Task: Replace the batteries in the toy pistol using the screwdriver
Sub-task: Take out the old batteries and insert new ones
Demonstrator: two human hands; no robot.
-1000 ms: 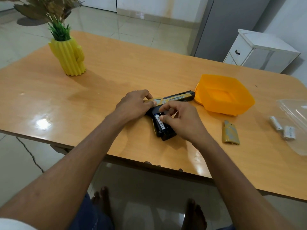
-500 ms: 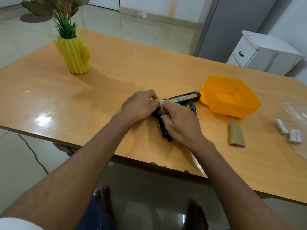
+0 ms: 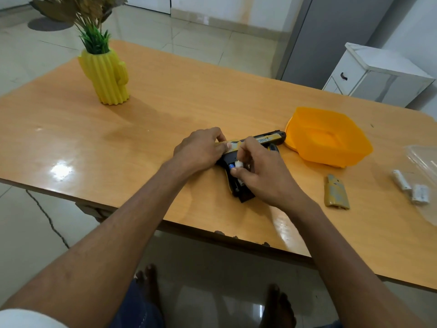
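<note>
A black and yellow toy pistol (image 3: 262, 140) lies on its side on the wooden table (image 3: 165, 110), its grip pointing toward me with the battery bay uncovered. My left hand (image 3: 201, 150) presses down on the rear of its slide. My right hand (image 3: 262, 174) covers the grip, thumb and forefinger pinching a white battery (image 3: 238, 164) at the top of the bay. The yellowish battery cover (image 3: 336, 195) lies loose to the right. Two white batteries (image 3: 411, 189) lie further right. A dark screwdriver handle (image 3: 274, 147) peeks out behind my right hand.
An orange plastic bowl (image 3: 328, 138) sits just past the pistol's muzzle. A clear plastic lid (image 3: 423, 159) lies at the right edge. A yellow cactus-shaped vase (image 3: 106, 76) with a plant stands at the back left. A white cabinet (image 3: 378, 76) stands beyond the table.
My right hand shifted up the grip from the middle of the bay toward its top end and now pinches a battery end there. My left hand stayed on the slide.
</note>
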